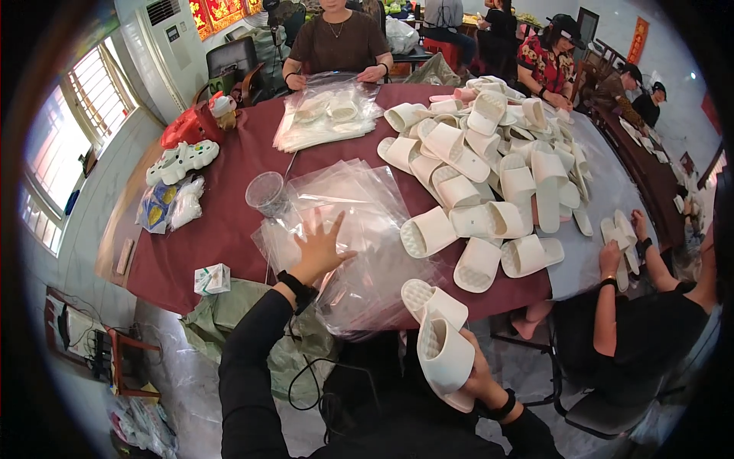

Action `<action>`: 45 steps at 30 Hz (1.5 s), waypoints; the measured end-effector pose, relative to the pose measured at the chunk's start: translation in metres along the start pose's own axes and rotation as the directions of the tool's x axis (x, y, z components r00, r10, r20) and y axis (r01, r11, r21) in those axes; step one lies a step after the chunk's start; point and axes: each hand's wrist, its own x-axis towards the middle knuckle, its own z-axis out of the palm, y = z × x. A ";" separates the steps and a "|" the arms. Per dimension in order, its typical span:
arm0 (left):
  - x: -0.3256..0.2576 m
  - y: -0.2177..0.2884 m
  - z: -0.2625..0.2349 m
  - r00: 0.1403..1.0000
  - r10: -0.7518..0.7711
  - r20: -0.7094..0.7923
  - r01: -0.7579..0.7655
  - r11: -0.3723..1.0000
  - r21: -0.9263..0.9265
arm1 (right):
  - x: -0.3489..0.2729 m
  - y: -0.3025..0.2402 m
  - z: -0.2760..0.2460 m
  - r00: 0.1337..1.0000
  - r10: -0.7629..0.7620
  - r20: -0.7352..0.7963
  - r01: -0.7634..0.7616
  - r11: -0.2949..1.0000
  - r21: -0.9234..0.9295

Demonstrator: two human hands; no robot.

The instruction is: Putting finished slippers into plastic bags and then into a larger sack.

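Table edge (501, 301) near held slippers (446, 359).

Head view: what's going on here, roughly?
The right hand holds two white slippers by the near edge of the table. The left hand is spread over the clear bags. A loose heap of slippers lies to the right. Across the table, a co-worker has both hands at a second bag stack.

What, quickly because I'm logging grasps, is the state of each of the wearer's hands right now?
Left hand: open, spread over clear plastic bags; contact can't be told.
Right hand: closed, holding two white slippers.
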 end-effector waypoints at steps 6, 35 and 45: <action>0.020 0.001 0.013 0.977 0.193 0.094 -0.175 0.969 -0.172 | -0.002 0.001 -0.003 1.000 -0.002 -0.016 0.001 0.996 -0.093; 0.102 -0.043 0.015 0.829 0.551 -0.096 -0.544 0.834 0.094 | -0.013 0.050 -0.010 0.999 -0.042 -0.016 0.041 0.999 -0.029; 0.088 -0.041 0.004 0.777 0.626 0.065 -0.616 0.777 -0.131 | -0.005 0.037 -0.008 0.997 -0.069 -0.031 0.068 0.997 -0.025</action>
